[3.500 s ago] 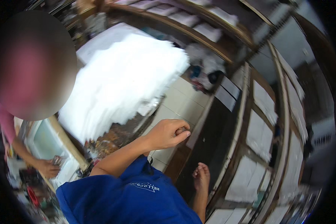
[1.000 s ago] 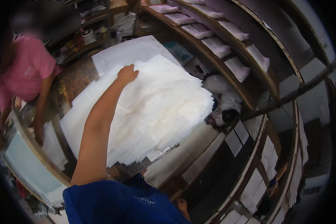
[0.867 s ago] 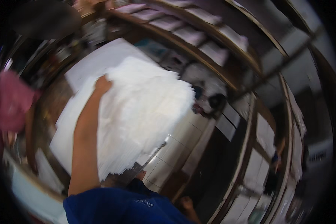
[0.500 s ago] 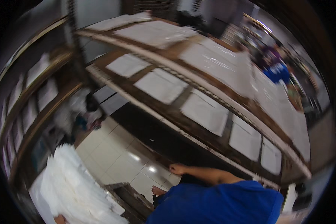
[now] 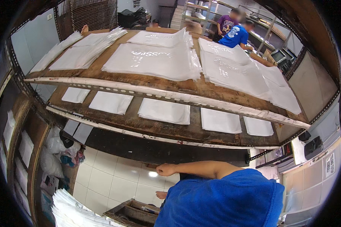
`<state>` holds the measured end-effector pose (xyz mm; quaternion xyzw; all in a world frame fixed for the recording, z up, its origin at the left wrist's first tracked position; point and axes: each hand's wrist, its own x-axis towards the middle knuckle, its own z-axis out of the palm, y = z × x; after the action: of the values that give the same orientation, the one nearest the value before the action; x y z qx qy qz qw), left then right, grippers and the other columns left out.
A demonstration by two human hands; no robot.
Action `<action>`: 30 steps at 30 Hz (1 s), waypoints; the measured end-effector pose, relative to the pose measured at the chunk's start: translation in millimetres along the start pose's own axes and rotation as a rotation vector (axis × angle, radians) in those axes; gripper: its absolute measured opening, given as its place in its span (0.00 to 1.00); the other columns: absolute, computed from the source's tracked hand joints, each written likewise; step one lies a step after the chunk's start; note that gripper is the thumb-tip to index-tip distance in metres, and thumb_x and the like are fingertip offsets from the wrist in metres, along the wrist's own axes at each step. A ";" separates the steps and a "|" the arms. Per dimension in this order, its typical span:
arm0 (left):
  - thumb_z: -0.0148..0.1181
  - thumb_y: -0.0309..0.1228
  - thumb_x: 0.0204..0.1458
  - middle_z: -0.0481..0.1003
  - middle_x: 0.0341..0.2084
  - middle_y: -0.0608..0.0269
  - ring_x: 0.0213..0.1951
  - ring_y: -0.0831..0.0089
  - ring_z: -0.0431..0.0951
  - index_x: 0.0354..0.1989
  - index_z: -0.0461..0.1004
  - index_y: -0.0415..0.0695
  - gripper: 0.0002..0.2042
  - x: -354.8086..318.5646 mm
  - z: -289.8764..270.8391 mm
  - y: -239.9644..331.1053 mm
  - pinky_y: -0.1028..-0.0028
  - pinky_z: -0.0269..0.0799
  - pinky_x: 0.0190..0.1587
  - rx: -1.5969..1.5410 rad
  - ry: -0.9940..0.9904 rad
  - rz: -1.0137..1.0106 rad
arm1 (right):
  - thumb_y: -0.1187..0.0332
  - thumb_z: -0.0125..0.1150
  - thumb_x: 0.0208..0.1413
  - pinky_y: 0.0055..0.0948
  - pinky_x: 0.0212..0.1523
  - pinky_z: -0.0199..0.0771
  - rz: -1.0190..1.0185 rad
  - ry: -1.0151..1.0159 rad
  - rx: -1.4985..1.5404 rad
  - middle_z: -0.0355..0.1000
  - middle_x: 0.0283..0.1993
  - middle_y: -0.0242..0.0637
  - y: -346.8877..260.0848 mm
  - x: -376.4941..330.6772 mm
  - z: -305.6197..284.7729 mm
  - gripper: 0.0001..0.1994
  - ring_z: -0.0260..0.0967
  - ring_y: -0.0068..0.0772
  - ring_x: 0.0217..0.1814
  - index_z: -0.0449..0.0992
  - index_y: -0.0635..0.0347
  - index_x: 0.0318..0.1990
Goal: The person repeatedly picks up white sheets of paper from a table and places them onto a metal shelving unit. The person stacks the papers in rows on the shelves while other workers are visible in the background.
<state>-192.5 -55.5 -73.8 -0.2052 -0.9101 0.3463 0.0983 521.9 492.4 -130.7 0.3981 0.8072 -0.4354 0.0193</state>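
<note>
Hold the bare right hand (image 5: 166, 169) out over pale, glossy square floor tiles (image 5: 119, 172), with fingers curled in. Cannot tell whether clenched tight or only loosely folded, nor whether closed around something small; see nothing poking out. Cannot see the left hand, so cannot tell whether free or grasping.

Find the thick, fanned pile of thin white sheets (image 5: 75, 213) well to the left of the right hand and nearer the body, cut off by the lower edge of view. Notice an open dark wooden box (image 5: 119, 206) just beside it, below and left of the hand, and a bare foot (image 5: 161, 195) close below the hand. Beyond the hand, see a flat black board (image 5: 155, 154), then a worn brown lower shelf board (image 5: 195, 128) with small flat white stacks (image 5: 165, 109), and above that a brown upper shelf board (image 5: 155, 83) bearing larger, shinier white stacks (image 5: 151, 60).

Judge the fanned pile light sheet by sheet but heavy as a whole, limp, probably slick between layers, easily creased or slid apart at the ragged edge. Best pinch a single sheet by a free corner there; for a batch, best support from beneath with a flat palm, pressing down with the thumb well in from the edge.
</note>
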 end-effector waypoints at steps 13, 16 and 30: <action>0.50 0.28 0.57 0.74 0.42 0.42 0.46 0.46 0.73 0.48 0.70 0.36 0.13 -201.6 -466.8 258.0 0.56 0.68 0.51 -1.202 0.170 0.594 | 0.56 0.50 0.61 0.37 0.34 0.67 -0.635 0.040 0.454 0.68 0.29 0.45 -162.8 -28.5 -64.6 0.23 0.66 0.38 0.31 0.60 0.59 0.58; 0.50 0.20 0.47 0.73 0.26 0.43 0.30 0.48 0.74 0.36 0.68 0.33 0.08 -271.7 -507.9 330.6 0.62 0.69 0.36 -1.386 0.327 0.934 | 0.54 0.45 0.63 0.38 0.37 0.67 -0.744 0.090 0.396 0.70 0.35 0.47 -151.8 -49.1 -86.2 0.21 0.67 0.39 0.34 0.62 0.61 0.55; 0.62 0.24 0.44 0.69 0.19 0.57 0.22 0.62 0.67 0.39 0.74 0.37 0.12 -570.9 -641.3 409.3 0.66 0.61 0.27 -1.832 0.167 1.296 | 0.72 0.52 0.59 0.25 0.43 0.68 -0.243 0.302 0.346 0.68 0.42 0.29 77.3 -305.5 -242.1 0.07 0.64 0.21 0.42 0.72 0.61 0.44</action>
<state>650.2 347.4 106.0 -0.6568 -0.5335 -0.4819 -0.2274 857.7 498.5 81.6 0.3563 0.7562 -0.5017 -0.2224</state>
